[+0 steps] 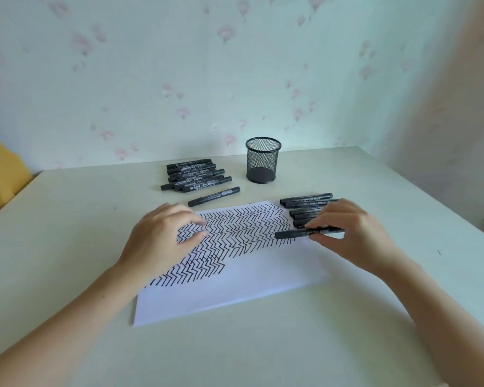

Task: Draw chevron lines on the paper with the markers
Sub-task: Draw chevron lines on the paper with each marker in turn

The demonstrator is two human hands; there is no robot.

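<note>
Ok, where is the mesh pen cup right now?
In the head view the mesh pen cup stands upright at the table's far edge, right of centre, just right of the far pile of markers and beyond the paper.

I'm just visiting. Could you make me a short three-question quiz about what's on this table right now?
1. True or false: the mesh cup holds markers.
2. Which hand grips a marker: A) left hand B) right hand?
3. Fill in: the left fingers rest on the ____.

Key: 1. False, it looks empty; the markers lie on the table. 2. B. 3. paper.
</note>
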